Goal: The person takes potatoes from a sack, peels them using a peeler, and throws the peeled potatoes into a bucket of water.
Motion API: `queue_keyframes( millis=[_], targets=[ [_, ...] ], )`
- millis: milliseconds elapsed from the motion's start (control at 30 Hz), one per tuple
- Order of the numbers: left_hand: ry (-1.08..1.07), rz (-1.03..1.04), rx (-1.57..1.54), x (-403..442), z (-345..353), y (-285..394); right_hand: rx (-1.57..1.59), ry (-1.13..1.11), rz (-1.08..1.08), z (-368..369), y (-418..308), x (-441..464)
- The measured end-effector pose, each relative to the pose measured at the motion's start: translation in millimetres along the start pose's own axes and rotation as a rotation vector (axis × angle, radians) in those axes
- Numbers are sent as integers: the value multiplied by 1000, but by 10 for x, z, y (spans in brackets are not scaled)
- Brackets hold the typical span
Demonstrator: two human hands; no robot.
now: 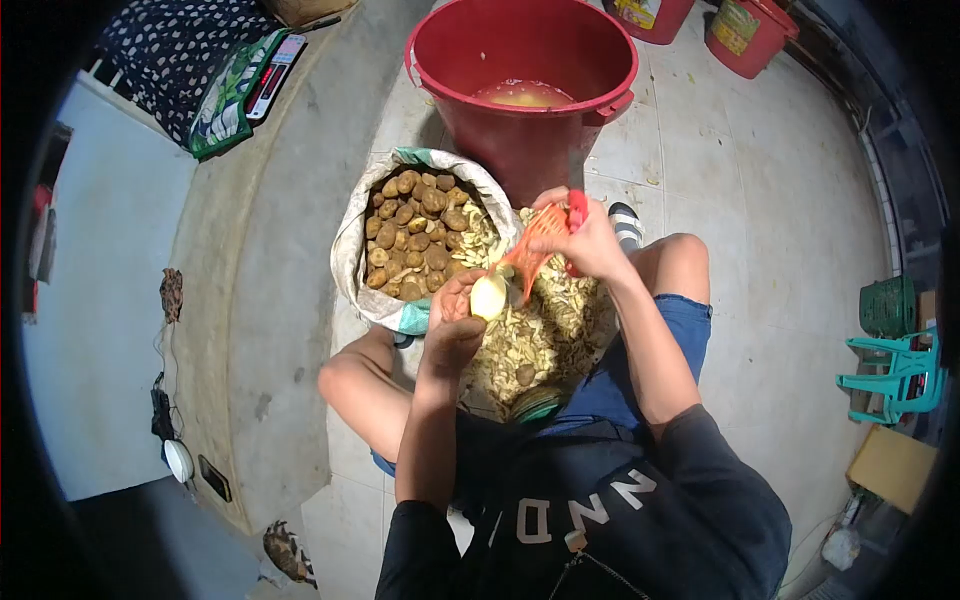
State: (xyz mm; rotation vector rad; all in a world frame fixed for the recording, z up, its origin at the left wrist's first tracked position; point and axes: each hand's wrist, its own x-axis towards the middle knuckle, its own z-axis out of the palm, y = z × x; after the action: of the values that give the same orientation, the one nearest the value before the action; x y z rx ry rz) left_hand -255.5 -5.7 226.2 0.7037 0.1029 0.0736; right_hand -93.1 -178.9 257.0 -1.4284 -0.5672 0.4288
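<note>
My left hand is closed around a peeled, pale yellow potato, held over a heap of peelings. In my right hand is an orange plastic peeler with a slotted body; its working end is close to the potato and partly blurred. Just left of my hands stands an open white sack full of brown unpeeled potatoes, with some peelings along its right side. Pale peelings pile up between my legs, and a brown potato lies on them.
A large red bucket with cloudy liquid in its bottom stands beyond the sack. More red buckets are at the back right. A concrete ledge runs along the left, bearing a phone. A turquoise stool stands far right.
</note>
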Motion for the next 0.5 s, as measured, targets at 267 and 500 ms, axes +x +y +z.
queue_keyframes(
  millis=[267, 500],
  targets=[
    [-65, 34, -57, 1, -2, 4, -33, 113, 85, -69, 122, 55],
    [-4, 118, -129, 27, 11, 68, 43, 164, 53, -119, 124, 25]
  ],
)
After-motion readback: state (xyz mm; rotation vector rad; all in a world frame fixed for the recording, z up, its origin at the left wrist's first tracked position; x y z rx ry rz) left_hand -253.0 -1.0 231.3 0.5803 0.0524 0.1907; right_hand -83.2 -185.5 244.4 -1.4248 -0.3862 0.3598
